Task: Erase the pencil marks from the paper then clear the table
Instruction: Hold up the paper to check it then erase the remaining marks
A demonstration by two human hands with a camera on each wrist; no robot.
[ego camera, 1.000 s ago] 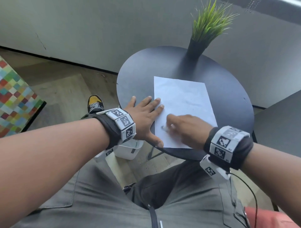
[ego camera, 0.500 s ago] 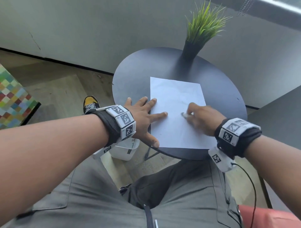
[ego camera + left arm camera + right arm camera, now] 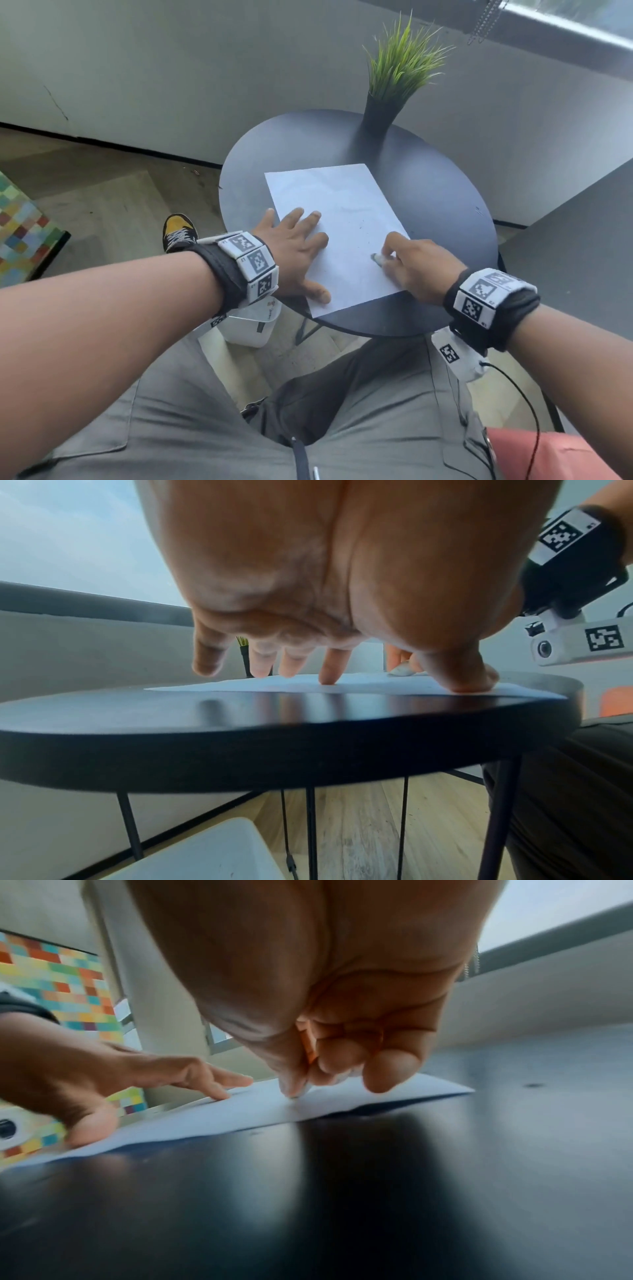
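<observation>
The paper [image 3: 337,226] is white with faint grey specks. The table [image 3: 438,205] is black, as is the vase [image 3: 378,114] at 12 o'clock, holding green grass [image 3: 404,61]. The eraser [image 3: 376,259] is whitish grey. At 9 o'clock sits a block [image 3: 20,233] checkered red, yellow, green and blue. The shoe [image 3: 178,231] is yellow and black.

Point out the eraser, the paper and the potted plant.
eraser [image 3: 376,257], head view, on its grey tip showing past the right hand's fingers.
paper [image 3: 342,205], head view, on the bare middle of the sheet.
potted plant [image 3: 378,114], head view, on its dark pot.
</observation>
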